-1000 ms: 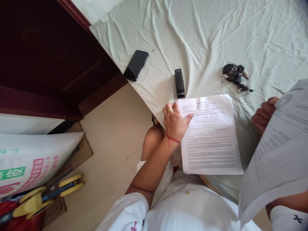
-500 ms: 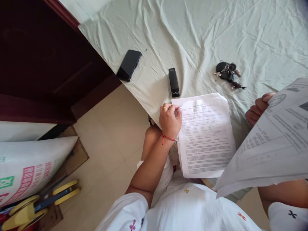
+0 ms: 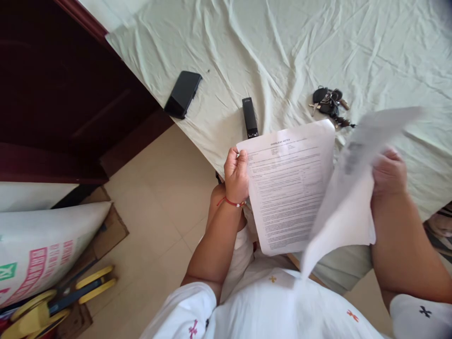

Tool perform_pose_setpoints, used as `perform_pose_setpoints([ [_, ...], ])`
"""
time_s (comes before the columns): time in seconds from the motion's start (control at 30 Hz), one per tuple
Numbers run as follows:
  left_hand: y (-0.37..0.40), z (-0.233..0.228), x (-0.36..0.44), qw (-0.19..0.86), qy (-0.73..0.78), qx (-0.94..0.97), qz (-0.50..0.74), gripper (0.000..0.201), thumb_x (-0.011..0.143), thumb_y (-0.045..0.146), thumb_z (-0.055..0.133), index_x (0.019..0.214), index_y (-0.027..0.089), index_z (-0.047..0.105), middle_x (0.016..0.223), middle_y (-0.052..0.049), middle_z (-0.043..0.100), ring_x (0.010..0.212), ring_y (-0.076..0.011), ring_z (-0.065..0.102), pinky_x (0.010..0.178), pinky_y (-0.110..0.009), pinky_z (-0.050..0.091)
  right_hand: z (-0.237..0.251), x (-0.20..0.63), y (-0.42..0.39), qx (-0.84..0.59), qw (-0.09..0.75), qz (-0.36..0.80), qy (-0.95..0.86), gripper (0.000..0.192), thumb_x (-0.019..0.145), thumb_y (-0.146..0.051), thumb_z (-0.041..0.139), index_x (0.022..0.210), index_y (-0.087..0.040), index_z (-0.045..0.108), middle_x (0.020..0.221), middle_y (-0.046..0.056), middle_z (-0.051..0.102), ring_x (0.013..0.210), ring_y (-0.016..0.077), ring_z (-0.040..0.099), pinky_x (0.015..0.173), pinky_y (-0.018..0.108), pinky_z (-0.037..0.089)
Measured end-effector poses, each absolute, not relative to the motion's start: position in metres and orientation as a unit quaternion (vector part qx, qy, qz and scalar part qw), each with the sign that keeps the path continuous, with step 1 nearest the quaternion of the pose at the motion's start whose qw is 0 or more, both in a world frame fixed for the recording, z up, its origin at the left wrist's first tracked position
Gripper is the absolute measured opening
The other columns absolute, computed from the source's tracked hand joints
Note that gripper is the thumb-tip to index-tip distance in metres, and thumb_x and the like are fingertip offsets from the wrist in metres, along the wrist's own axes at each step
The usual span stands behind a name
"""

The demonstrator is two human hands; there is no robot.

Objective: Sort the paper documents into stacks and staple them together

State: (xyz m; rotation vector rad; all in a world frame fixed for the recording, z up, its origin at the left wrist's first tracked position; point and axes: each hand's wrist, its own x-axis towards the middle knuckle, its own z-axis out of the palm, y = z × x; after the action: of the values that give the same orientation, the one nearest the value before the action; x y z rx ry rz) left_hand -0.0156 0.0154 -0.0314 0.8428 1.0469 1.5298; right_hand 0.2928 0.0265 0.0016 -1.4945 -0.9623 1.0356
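My left hand (image 3: 236,174) pinches the upper left edge of a printed sheet (image 3: 286,197), thumb on top; its heading reads "Overleaf Notes". That sheet is tilted up off the table at its top; whether more sheets lie under it I cannot tell. My right hand (image 3: 389,172) is closed on a second set of paper (image 3: 348,207), which is bent, blurred by motion and overlaps the right side of the printed sheet. Just beyond the top edge of the printed sheet lies a black stapler (image 3: 249,117), its near end partly covered by the paper.
A black phone (image 3: 183,94) rests near the table's left edge. A bunch of keys (image 3: 330,104) lies on the wrinkled pale green cloth (image 3: 275,52). On the floor at left are a printed white sack (image 3: 45,249) and a yellow and blue object (image 3: 84,289).
My left hand has lifted the printed sheet's upper edge, which now covers the stapler's near end. My right hand has swung its paper leftward and turned it, bringing it over the sheet.
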Motion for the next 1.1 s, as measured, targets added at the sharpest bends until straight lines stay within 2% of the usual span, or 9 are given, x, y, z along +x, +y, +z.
perform_pose_setpoints([
  [0.07,0.015,-0.032,-0.015,0.534,0.446,0.346,0.629,0.033,0.091,0.055,0.069,0.093,0.023,0.059,0.086,0.001,0.065,0.079,-0.0122,0.064,0.076,-0.023,0.052,0.004,0.282,0.02,-0.602,0.514,0.485,-0.371,0.034,0.064,-0.041,0.087,0.093,-0.028,0.076,0.078,-0.001,0.072,0.049,0.0116,0.057,0.045,0.025,0.045],
  [0.17,0.015,-0.033,-0.015,0.532,0.455,0.341,0.627,0.034,0.091,0.055,0.069,0.091,0.023,0.061,0.085,0.001,0.065,0.08,-0.0136,0.064,0.075,-0.024,0.052,0.004,0.276,0.017,-0.577,0.512,0.532,-0.349,0.033,0.065,-0.037,0.09,0.093,-0.028,0.076,0.077,-0.001,0.073,0.048,0.0112,0.058,0.041,0.022,0.044],
  [0.4,0.013,-0.03,-0.013,0.566,0.402,0.347,0.63,0.029,0.092,0.051,0.068,0.099,0.023,0.067,0.091,-0.002,0.07,0.096,-0.0202,0.07,0.087,-0.031,0.055,0.004,0.276,0.019,-0.562,0.522,0.541,-0.344,0.027,0.069,-0.03,0.088,0.093,-0.028,0.077,0.077,-0.003,0.075,0.048,0.0089,0.059,0.041,0.017,0.045],
  [0.57,0.012,-0.03,-0.013,0.581,0.371,0.358,0.63,0.03,0.085,0.044,0.077,0.106,0.024,0.072,0.096,-0.002,0.075,0.1,-0.0228,0.072,0.091,-0.034,0.056,0.004,0.275,0.019,-0.553,0.506,0.561,-0.351,0.028,0.07,-0.028,0.085,0.097,-0.028,0.078,0.08,-0.001,0.076,0.054,0.0124,0.064,0.044,0.02,0.049],
  [0.7,0.012,-0.033,-0.014,0.56,0.392,0.374,0.627,0.033,0.081,0.042,0.081,0.107,0.023,0.074,0.097,-0.002,0.077,0.096,-0.022,0.073,0.089,-0.034,0.056,0.003,0.276,0.019,-0.552,0.489,0.571,-0.361,0.029,0.071,-0.032,0.085,0.099,-0.029,0.078,0.08,-0.001,0.076,0.056,0.0157,0.066,0.043,0.024,0.049],
  [0.87,0.014,-0.037,-0.014,0.522,0.421,0.401,0.623,0.032,0.082,0.044,0.08,0.105,0.023,0.075,0.094,-0.002,0.077,0.089,-0.0181,0.072,0.083,-0.029,0.055,-0.005,0.279,0.022,-0.554,0.485,0.563,-0.375,0.028,0.071,-0.039,0.088,0.095,-0.028,0.077,0.079,-0.001,0.074,0.053,0.0117,0.06,0.045,0.022,0.049],
  [0.97,0.016,-0.041,-0.015,0.503,0.447,0.41,0.616,0.031,0.082,0.045,0.08,0.103,0.022,0.075,0.091,-0.001,0.077,0.081,-0.0146,0.069,0.076,-0.024,0.054,-0.013,0.28,0.023,-0.561,0.5,0.525,-0.399,0.028,0.072,-0.042,0.089,0.09,-0.026,0.074,0.075,-0.002,0.07,0.055,0.0101,0.057,0.048,0.02,0.048],
  [1.1,0.018,-0.048,-0.016,0.481,0.481,0.423,0.599,0.033,0.083,0.046,0.079,0.102,0.02,0.075,0.09,-0.002,0.076,0.077,-0.0135,0.067,0.072,-0.023,0.053,-0.021,0.28,0.022,-0.587,0.501,0.441,-0.459,0.027,0.074,-0.041,0.087,0.081,-0.023,0.069,0.068,-0.004,0.061,0.055,0.0087,0.048,0.047,0.02,0.038],
])
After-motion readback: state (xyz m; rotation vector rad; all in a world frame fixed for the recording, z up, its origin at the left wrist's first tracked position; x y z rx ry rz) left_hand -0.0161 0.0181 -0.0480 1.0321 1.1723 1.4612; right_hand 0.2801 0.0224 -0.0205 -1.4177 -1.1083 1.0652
